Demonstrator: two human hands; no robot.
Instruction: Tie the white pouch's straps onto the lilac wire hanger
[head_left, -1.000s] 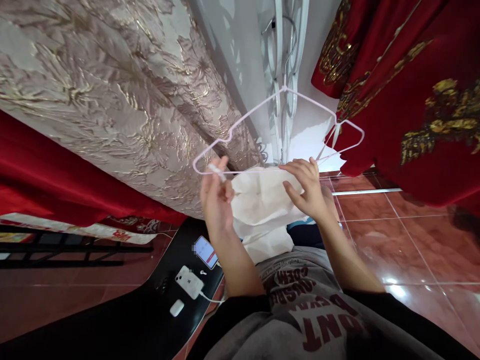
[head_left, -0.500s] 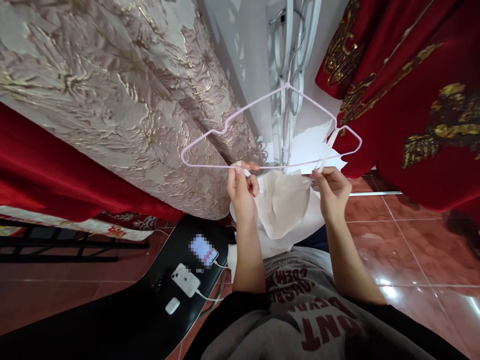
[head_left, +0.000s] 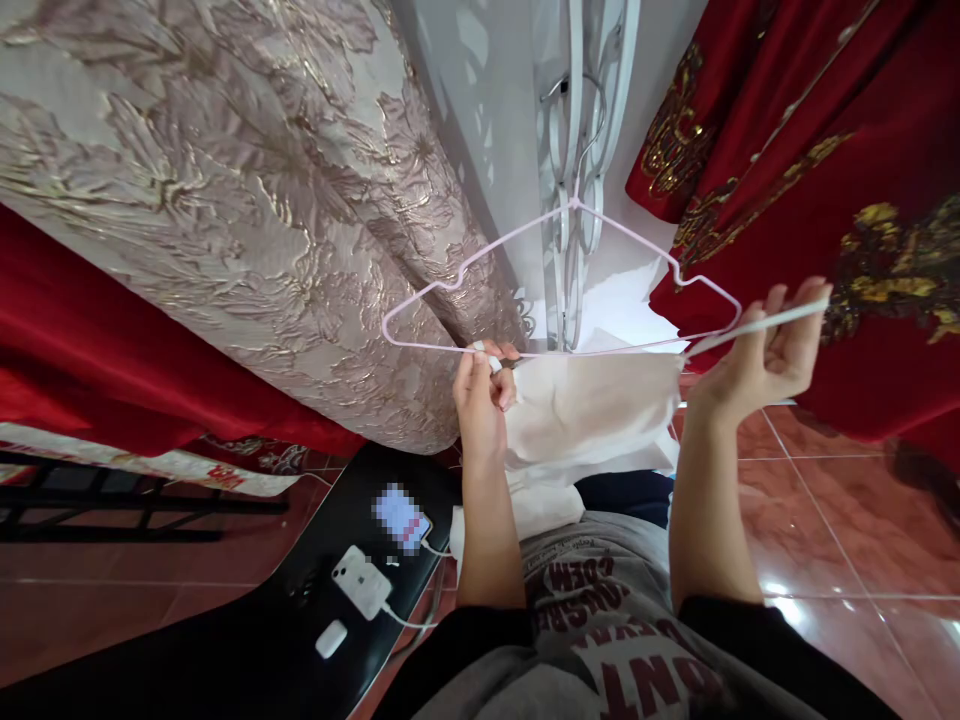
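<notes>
A pink clothes hanger [head_left: 520, 235] hangs by its metal hook from a white metal rack. Below its bottom bar a white cloth garment [head_left: 592, 405] is stretched between my hands. My left hand [head_left: 482, 410] is closed on the garment's left upper corner, right against the bar, with a bit of white strap between the fingers. Beyond the hanger's right end, my right hand [head_left: 765, 355] pulls a thin white strap [head_left: 724, 340] out taut from the garment's right corner. The strap runs across its raised, bent fingers. How the thumb grips it is partly hidden.
Embossed pinkish-gold fabric [head_left: 247, 190] hangs at the left, red gold-embroidered fabric [head_left: 810, 180] at the right. A black bench [head_left: 247, 640] at lower left carries two phones [head_left: 362, 583] on cables and a white earbud case [head_left: 331, 639]. Behind the hanger stands the white rack [head_left: 576, 90].
My right hand has swung outward to the right, drawing the strap away from the hanger's right notch and spreading the garment flat. My left hand has stayed at the bar.
</notes>
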